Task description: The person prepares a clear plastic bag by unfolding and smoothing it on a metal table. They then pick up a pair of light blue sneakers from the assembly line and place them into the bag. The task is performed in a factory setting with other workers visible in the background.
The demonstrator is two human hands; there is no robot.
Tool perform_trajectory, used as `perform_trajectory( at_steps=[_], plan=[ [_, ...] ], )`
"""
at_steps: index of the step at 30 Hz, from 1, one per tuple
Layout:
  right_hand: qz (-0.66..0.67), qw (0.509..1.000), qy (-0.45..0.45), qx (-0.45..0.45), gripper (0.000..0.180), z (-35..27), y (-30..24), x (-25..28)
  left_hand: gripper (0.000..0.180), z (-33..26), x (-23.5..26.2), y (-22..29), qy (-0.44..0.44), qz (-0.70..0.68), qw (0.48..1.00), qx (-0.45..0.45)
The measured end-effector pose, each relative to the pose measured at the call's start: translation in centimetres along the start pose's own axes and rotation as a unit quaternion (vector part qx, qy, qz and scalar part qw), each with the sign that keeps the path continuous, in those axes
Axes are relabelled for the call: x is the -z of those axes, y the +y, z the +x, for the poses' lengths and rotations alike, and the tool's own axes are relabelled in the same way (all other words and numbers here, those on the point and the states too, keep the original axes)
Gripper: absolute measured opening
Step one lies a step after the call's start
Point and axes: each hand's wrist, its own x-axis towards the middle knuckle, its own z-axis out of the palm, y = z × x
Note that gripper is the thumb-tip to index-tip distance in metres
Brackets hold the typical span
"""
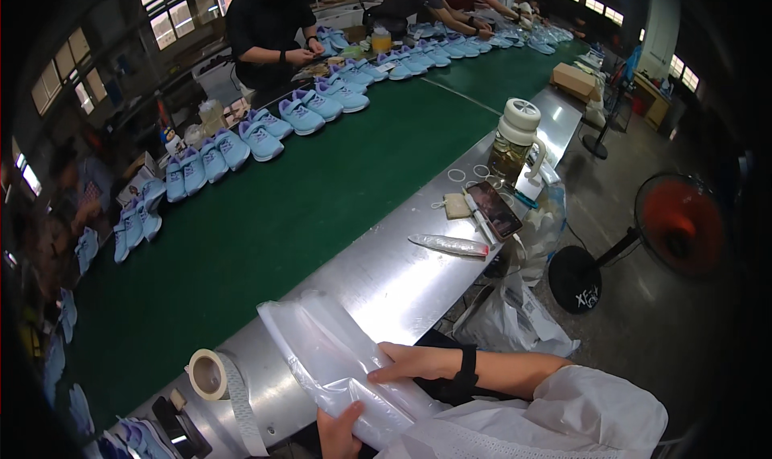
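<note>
- My left hand [338,433], at six o'clock and nearest to me, is closed around the lower end of a stack of clear plastic bags [338,358], thumb up along their edge.
- My right hand [414,363], wearing a dark wristband, lies flat on top of the same bags, fingers stretched out toward nine o'clock.
- The bags rest on a steel bench [394,278] and run from my hands toward eleven o'clock.
- A roll of tape [208,374] sits on the bench at eight o'clock from the bags, its loose end trailing down.
- Farther along the bench, at one o'clock, lie a narrow plastic-wrapped tube [449,245], a phone [495,209] and a lidded jar [515,144].
- A green belt [265,226] runs beside the bench at eleven o'clock, with a row of light blue shoes [265,133] along its far edge.
- Beyond the shoes, at twelve o'clock, a person in black [265,28] stands working.
- A red fan [677,226] stands on the floor at three o'clock.
</note>
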Motion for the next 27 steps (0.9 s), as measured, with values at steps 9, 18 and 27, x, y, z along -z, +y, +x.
perform_trajectory(
  at_steps=[9,18,27],
  plan=[
    [-0.221,0.974,0.034,0.021,0.073,0.7,0.8,1.4,0.043,-1.1,-1.5,-1.5,0.094,-0.301,0.933,0.172],
    [-0.562,0.78,0.162,0.222,0.079,-1.0,0.5,-1.7,0.044,-2.1,-1.8,-2.2,0.121,-0.381,0.888,0.226],
    [-0.589,0.761,0.164,0.217,0.069,0.0,-0.3,-1.8,0.045,-2.1,-2.1,-2.2,0.121,-0.31,0.922,0.197]
  ],
)
